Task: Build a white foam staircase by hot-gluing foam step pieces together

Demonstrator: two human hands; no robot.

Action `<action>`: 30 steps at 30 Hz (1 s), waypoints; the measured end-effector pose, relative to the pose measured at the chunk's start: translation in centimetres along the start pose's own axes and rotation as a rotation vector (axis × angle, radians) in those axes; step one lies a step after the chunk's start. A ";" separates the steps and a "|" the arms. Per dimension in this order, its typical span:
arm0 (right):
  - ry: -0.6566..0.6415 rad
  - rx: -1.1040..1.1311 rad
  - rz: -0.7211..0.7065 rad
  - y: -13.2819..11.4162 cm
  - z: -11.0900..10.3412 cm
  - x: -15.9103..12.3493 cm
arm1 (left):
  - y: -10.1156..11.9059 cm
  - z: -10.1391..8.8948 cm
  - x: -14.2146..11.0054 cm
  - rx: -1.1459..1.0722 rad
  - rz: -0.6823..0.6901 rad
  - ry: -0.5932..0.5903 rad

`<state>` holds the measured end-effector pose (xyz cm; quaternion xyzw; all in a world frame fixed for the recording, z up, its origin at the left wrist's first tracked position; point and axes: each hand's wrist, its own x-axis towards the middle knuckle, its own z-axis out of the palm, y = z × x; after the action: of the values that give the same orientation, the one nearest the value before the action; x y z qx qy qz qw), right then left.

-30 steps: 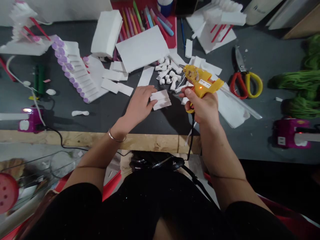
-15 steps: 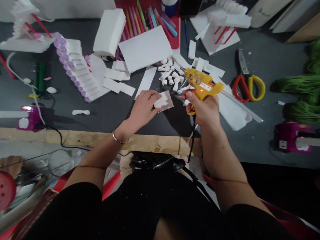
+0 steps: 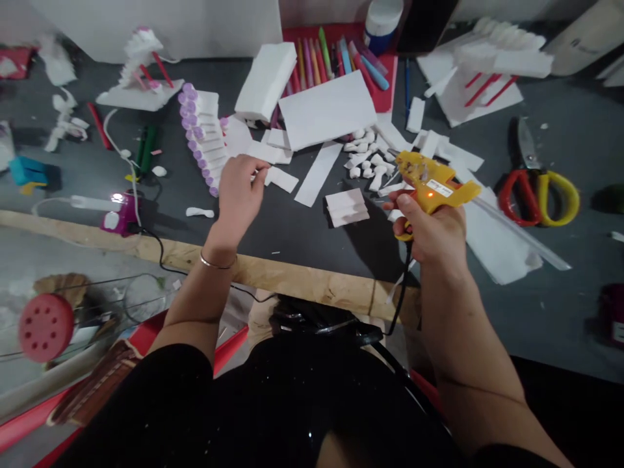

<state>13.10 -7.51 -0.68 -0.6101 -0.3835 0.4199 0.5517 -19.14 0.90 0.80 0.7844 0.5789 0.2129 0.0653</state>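
My right hand [image 3: 436, 224] grips a yellow hot glue gun [image 3: 429, 179], its small orange light lit and its nozzle toward the upper left. My left hand [image 3: 241, 192] is over the left of the table, thumb and fingers drawn together at white foam strips [image 3: 281, 179]; whatever is between the fingertips is hidden. Between my hands lies a small stepped white foam piece [image 3: 347, 208], touched by neither. Behind it is a longer white strip [image 3: 319, 174]. Small knobbly white pieces [image 3: 373, 159] are heaped just left of the glue gun's nozzle.
Left stands a foam staircase with purple discs [image 3: 199, 136]. Red-and-yellow scissors [image 3: 539, 188] lie right, beside white sheets and a clear stick [image 3: 529, 234]. Markers [image 3: 316, 62] and a white foam board [image 3: 329, 110] are at the back. The gun's black cord [image 3: 402, 292] crosses the wooden table edge.
My left hand has let go of the stepped foam piece and moved left to the white strips. The glue gun stays in my right hand. The view has swung left.
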 end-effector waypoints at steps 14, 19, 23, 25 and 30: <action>-0.007 -0.002 0.029 0.3 0.1 0.1 | -4.0 -0.1 2.2 0.303 0.198 -0.361; -0.046 -0.006 0.059 -0.1 0.0 -0.1 | -6.0 0.6 2.7 0.236 0.218 -0.269; -0.080 -0.015 0.058 -0.2 0.0 -0.1 | -5.7 0.2 2.4 0.123 0.194 -0.231; -0.084 -0.010 0.052 -0.2 0.1 -0.1 | -4.5 -0.2 2.0 0.086 0.163 -0.203; -0.076 0.009 0.058 -0.4 0.2 -0.3 | 0.7 0.2 1.2 -0.041 0.123 -0.218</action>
<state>12.80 -7.65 -0.24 -0.6022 -0.3844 0.4601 0.5272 -18.12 1.79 1.15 0.8355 0.5145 0.1418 0.1309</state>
